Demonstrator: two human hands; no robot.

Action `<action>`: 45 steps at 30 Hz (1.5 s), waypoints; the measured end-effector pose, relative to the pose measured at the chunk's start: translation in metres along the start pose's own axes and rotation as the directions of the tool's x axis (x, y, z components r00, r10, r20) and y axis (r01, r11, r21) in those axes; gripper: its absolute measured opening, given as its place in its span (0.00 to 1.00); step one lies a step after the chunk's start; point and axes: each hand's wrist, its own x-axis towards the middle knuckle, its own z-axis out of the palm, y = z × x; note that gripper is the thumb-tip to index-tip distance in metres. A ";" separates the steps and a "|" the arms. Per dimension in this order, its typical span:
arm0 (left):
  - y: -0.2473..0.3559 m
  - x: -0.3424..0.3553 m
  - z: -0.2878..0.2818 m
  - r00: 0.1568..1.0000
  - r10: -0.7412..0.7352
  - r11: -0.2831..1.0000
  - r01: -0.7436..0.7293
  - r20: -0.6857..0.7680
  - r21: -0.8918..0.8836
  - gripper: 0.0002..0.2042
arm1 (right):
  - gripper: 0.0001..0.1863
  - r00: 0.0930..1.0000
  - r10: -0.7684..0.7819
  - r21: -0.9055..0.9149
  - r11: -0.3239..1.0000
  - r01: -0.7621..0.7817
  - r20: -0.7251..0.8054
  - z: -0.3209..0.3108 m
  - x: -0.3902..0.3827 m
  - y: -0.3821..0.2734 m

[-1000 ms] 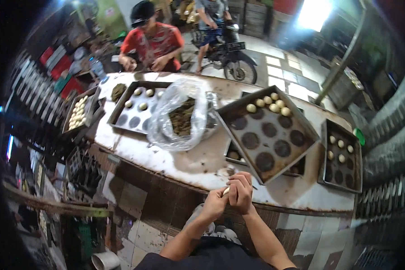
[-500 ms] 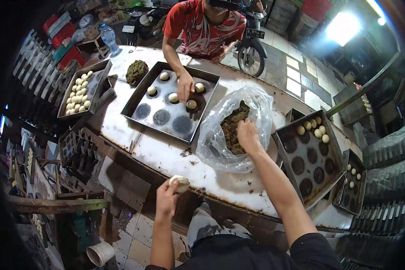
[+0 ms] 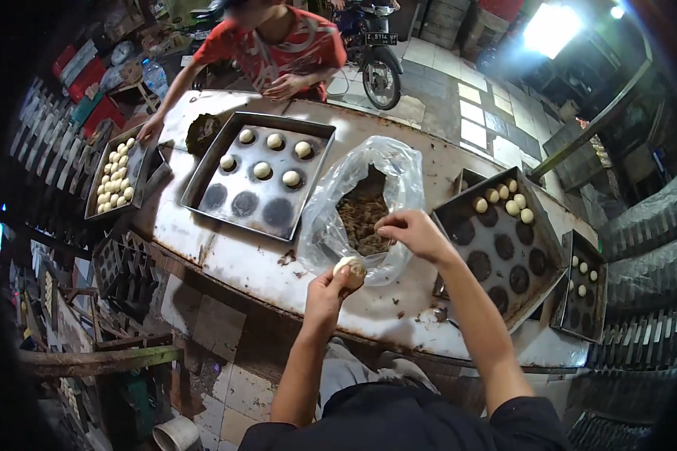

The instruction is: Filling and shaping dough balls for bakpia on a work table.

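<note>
My left hand (image 3: 323, 299) grips a pale dough piece (image 3: 350, 269) between thumb and fingers, at the near edge of the clear plastic bag. Above the bag's right side, my right hand (image 3: 417, 233) has its fingers pinched together; whatever lies between them is too small to make out. The open plastic bag (image 3: 399, 161) holds crumbly brown filling (image 3: 359, 214). Left of the bag, a large metal tray (image 3: 226, 201) carries several dough balls (image 3: 262, 171) on dark round spots. Across the table, a person in a red shirt reaches one hand (image 3: 151, 128) to the far-left tray.
Several dough balls crowd the far-left tray (image 3: 144, 161). A dark brown mound (image 3: 203, 134) sits behind the large tray. To the right are another metal tray (image 3: 504, 244) and a smaller one (image 3: 583, 297), both partly filled. A parked motorbike (image 3: 381, 75) stands beyond the table (image 3: 237, 274).
My right hand has lifted out of the filling, fingers pinched. My left hand has brought the dough up and right to the bag. The other person's hand has moved from the large tray to the far-left one.
</note>
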 end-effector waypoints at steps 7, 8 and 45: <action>-0.090 -0.038 0.106 0.983 -0.060 0.990 0.081 0.175 -0.118 0.21 | 0.11 0.780 -0.543 -0.461 0.804 0.376 -0.311 0.011 -0.168 0.034; -0.099 -0.045 0.119 0.983 -0.069 0.990 0.088 0.168 -0.106 0.21 | 0.11 0.782 -0.535 -0.449 0.812 0.372 -0.319 0.000 -0.183 0.041; -0.189 -0.395 0.162 0.740 0.651 0.701 -0.672 0.172 0.238 0.15 | 0.09 0.859 -0.465 0.215 0.836 0.506 -0.213 0.060 -0.527 -0.007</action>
